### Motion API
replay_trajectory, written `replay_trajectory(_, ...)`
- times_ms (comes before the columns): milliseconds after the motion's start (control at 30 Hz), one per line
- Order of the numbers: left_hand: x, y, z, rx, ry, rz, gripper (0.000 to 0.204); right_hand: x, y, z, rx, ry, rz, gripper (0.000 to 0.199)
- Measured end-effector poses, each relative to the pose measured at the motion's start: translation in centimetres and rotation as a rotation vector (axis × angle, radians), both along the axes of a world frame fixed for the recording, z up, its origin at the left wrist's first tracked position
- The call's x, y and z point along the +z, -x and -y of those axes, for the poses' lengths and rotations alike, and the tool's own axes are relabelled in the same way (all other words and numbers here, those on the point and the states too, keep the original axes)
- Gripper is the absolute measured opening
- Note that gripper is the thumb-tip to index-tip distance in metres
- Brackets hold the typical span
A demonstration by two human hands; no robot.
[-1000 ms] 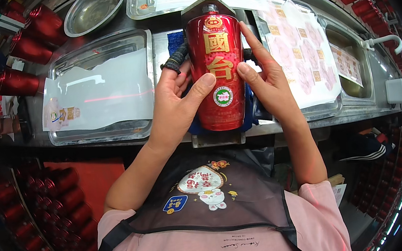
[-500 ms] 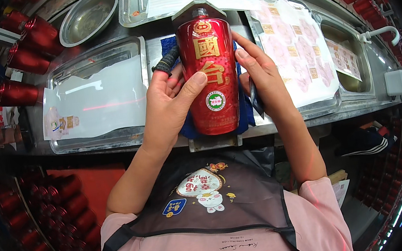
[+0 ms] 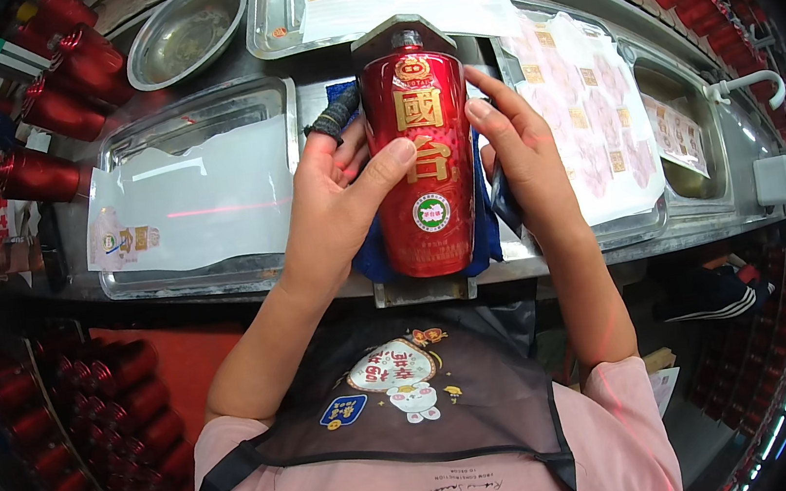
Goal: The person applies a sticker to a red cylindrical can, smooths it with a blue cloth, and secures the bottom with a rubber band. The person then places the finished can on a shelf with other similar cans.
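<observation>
A glossy red bottle with gold lettering and a round green-and-white decal lies on a blue cloth, its dark neck pointing away from me. My left hand grips its left side, thumb pressed on the front near the lower gold character. A black sleeve covers one finger of that hand. My right hand rests along the bottle's right side, fingertips at its edge. Tucked in the right hand is a dark, flat, pointed tool, mostly hidden by the palm. A metal holder stands behind the neck.
At left, a metal tray holds a white sheet with one decal. Decal sheets cover the right tray, beside a basin. A metal bowl and another sheet-covered tray stand behind. Red bottles line the left.
The view has shifted slightly, so bottle and trays appear a little farther right and lower. Both hands keep nearly the same hold on the bottle.
</observation>
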State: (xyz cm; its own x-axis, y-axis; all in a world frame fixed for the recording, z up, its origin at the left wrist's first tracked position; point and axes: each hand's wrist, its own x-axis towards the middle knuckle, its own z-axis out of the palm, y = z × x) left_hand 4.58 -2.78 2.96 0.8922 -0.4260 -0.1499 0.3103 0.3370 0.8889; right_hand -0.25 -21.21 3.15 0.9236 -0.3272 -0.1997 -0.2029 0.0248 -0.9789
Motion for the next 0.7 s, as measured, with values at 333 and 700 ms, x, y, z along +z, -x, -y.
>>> replay_trajectory(333,0.5,-1.6,0.8,-0.038,0.004,-0.024,0.047,0.6,-1.2,-1.4,-0.029,-0.026,0.102,0.057)
replay_trajectory(700,0.2,-1.6,1.1,-0.007,0.051,-0.015,0.04,-0.2,-1.4,-0.5,0.031,-0.06,0.126,0.064)
